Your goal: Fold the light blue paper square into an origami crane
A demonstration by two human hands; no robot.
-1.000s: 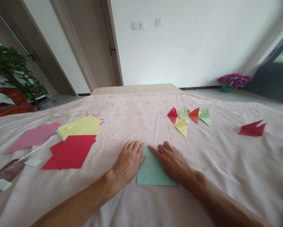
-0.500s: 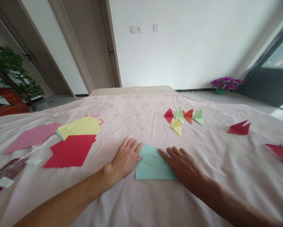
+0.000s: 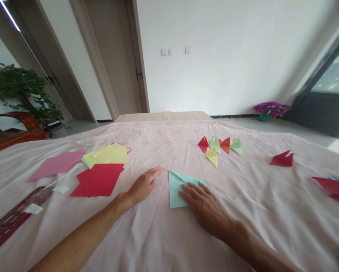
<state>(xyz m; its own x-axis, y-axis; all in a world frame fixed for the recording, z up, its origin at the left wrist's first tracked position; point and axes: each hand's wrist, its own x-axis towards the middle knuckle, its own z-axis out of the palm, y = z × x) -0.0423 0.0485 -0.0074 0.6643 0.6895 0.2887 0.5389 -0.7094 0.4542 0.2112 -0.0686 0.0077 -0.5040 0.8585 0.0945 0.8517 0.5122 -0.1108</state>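
A light blue sheet of folding paper lies on the cloth in front of me, with a folded flap along its far edge. My right hand rests flat on its right part, fingers stretched out and hiding that side. Just left of the paper, my left hand is apart from it, its fingers extended and holding nothing. Beyond my right hand stands a small group of folded paper pieces, among them a yellow one and an orange one.
Red sheets, yellow sheets and a pink sheet lie at the left, near a dark red plastic packet. Red folded papers lie at the right. A pinkish patterned cloth covers the table.
My left hand has lifted off the paper and moved left. My right hand has slid left across the sheet and now lies flatter on it. The view has tilted up slightly.
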